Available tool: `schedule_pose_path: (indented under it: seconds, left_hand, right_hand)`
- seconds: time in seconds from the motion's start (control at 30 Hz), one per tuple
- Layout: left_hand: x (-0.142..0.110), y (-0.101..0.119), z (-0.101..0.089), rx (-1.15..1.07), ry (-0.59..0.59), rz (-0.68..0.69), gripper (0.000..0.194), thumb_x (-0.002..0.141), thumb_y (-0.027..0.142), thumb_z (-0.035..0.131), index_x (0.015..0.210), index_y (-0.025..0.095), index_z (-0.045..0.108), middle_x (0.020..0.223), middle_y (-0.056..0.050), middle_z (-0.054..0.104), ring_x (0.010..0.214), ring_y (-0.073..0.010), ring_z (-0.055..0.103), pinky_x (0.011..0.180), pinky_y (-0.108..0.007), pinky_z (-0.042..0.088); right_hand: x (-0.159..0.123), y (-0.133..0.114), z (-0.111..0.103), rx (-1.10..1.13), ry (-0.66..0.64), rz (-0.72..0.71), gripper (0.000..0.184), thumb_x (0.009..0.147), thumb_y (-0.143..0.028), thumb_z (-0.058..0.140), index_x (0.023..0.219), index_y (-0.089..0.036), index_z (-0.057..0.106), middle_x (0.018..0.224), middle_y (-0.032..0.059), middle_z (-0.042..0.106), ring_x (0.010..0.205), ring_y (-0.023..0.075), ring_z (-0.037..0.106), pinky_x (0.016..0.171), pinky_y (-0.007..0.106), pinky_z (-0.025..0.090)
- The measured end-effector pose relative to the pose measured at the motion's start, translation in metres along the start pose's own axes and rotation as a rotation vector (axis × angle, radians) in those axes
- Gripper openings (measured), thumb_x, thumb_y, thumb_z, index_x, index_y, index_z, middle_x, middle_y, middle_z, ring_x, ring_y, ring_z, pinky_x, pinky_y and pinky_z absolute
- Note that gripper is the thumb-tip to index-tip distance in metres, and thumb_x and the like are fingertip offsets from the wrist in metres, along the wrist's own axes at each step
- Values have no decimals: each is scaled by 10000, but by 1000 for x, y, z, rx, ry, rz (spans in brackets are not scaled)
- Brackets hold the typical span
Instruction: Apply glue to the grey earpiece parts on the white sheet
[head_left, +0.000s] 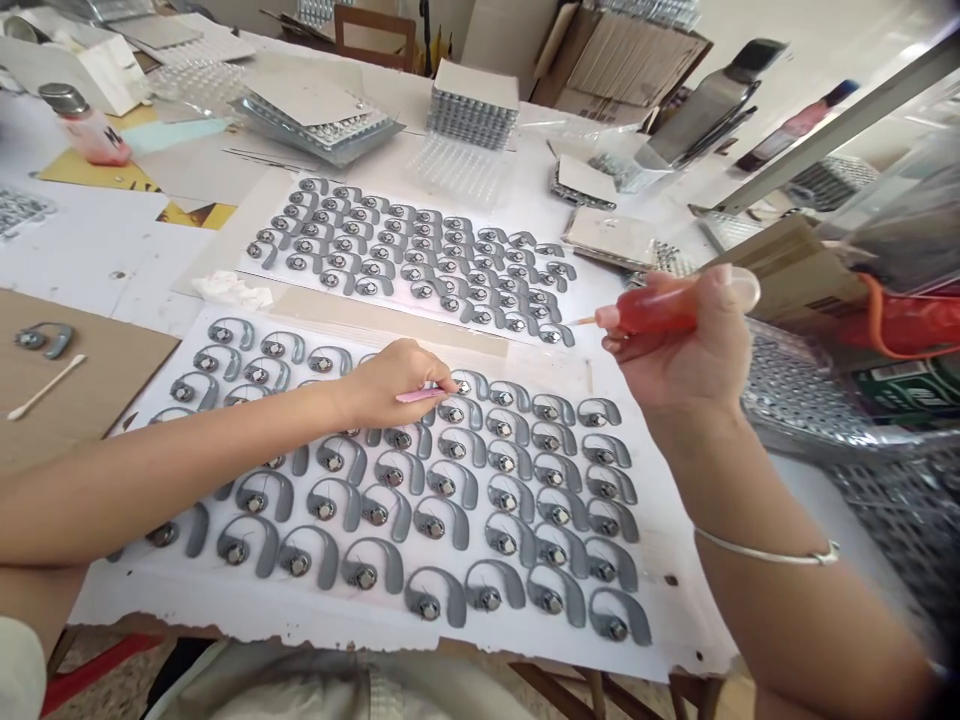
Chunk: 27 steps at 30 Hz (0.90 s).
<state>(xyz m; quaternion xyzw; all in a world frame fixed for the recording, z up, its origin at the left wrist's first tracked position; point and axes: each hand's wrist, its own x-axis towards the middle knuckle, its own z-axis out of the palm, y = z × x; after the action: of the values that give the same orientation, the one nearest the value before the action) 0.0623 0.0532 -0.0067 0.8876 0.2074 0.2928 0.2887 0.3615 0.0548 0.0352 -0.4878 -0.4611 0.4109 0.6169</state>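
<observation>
My left hand (pixel 397 385) is closed on a slim pink tool (pixel 420 395), its tip at a grey ear-hook earphone part (pixel 466 385) in the upper row of the near sheet. Whether the tool is a pair of tweezers I cannot tell. Raised at the right, my right hand (pixel 694 345) grips a squeeze bottle of red liquid (pixel 660 308). Its thin nozzle points left, towards the far sheet's right end. Several rows of the same grey parts, each with a round silver piece and fine wires, lie on the near white sheet (pixel 660 640). My left forearm hides some of them.
A second sheet of grey parts (pixel 390 240) lies beyond. On the left are a cotton swab (pixel 46 388) and a single part on brown cardboard (pixel 97 390). Behind stand a bottle of pink liquid (pixel 86 130) and stacked plastic trays (pixel 472 110). Boxes and trays crowd the right.
</observation>
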Motion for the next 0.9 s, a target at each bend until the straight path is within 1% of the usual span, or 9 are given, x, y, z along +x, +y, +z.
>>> schedule_pose_path:
  seconds: [0.13, 0.27, 0.33, 0.4, 0.47, 0.57, 0.67, 0.83, 0.9]
  left_hand:
    - [-15, 9, 0, 62, 121, 102, 142, 844, 115, 561, 869, 155, 695, 806, -44, 747, 710, -150, 691, 771, -290, 508]
    - [-29, 22, 4, 224, 153, 314, 129, 867, 89, 542, 871, 140, 661, 848, -70, 750, 704, -142, 676, 698, -289, 494]
    - [-32, 28, 8, 343, 165, 389, 134, 877, 59, 538, 846, 125, 651, 828, -79, 746, 667, -133, 653, 653, -281, 475]
    - [-34, 31, 14, 461, 151, 408, 177, 894, 48, 524, 782, 123, 640, 788, -80, 737, 621, -126, 620, 609, -277, 450]
    - [-34, 33, 18, 541, 118, 396, 232, 911, 53, 505, 732, 130, 631, 745, -72, 723, 599, -123, 593, 593, -278, 434]
    - [-35, 35, 22, 592, 90, 385, 240, 909, 57, 510, 716, 127, 634, 692, -62, 700, 582, -128, 569, 589, -283, 419]
    - [-36, 36, 23, 630, 88, 400, 227, 886, 48, 536, 690, 115, 628, 650, -62, 674, 561, -135, 544, 577, -292, 396]
    - [-38, 38, 27, 706, 90, 429, 238, 842, 21, 556, 631, 123, 599, 617, -61, 642, 545, -147, 517, 574, -308, 379]
    - [-40, 38, 30, 733, 94, 437, 250, 845, 19, 547, 626, 130, 589, 605, -55, 627, 534, -145, 497, 571, -314, 371]
  right_hand:
    - [-37, -9, 7, -81, -80, -80, 193, 823, -427, 600, 898, -249, 594, 682, 9, 673, 614, 205, 681, 359, 284, 447]
    - [-65, -16, 28, -75, -138, -53, 187, 798, -390, 642, 784, -203, 649, 687, 36, 685, 615, 211, 696, 329, 262, 481]
    - [-75, -15, 41, -125, -142, -65, 185, 803, -367, 655, 737, -194, 656, 687, 32, 672, 616, 207, 700, 337, 258, 497]
    - [-84, -10, 50, -189, -88, -133, 155, 781, -356, 698, 755, -208, 661, 747, 24, 673, 600, 189, 687, 366, 275, 518]
    - [-91, -3, 57, -301, -1, -261, 165, 742, -369, 744, 756, -226, 663, 801, 25, 679, 626, 180, 673, 440, 304, 545]
    - [-98, 8, 62, -515, 73, -438, 205, 740, -417, 741, 718, -235, 649, 761, 27, 683, 678, 188, 652, 574, 341, 549]
    - [-101, 15, 67, -641, 39, -510, 223, 774, -448, 696, 744, -234, 641, 711, 15, 669, 626, 175, 623, 577, 335, 515]
    - [-104, 18, 76, -710, -65, -628, 134, 809, -351, 676, 734, -242, 652, 706, 2, 664, 604, 144, 610, 578, 292, 501]
    - [-105, 18, 77, -732, -94, -643, 118, 813, -327, 673, 733, -242, 658, 701, 2, 663, 609, 142, 611, 583, 285, 501]
